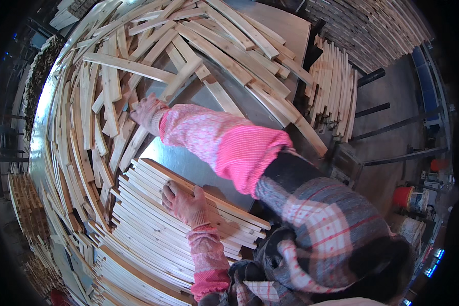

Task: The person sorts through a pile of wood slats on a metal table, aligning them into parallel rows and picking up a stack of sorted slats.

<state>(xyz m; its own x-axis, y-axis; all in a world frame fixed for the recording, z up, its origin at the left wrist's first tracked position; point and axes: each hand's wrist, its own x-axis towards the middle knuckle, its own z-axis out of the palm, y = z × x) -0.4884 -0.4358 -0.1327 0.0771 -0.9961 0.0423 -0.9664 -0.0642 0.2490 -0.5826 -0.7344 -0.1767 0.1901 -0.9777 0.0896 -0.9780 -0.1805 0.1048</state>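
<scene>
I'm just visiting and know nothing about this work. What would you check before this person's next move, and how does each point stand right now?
1. Left hand on the row of strips: ok, it lies on top, thumb apart from the fingers.
2. Right hand at the loose pile: ok, it is stretched out to it.
3. Right hand gripping a piece: cannot tell, the fingertips are too indistinct against the wood.
4. Strips in the row side by side: ok, long edges together.
5. Loose pile in order: not ok, pieces cross at many angles.
</scene>
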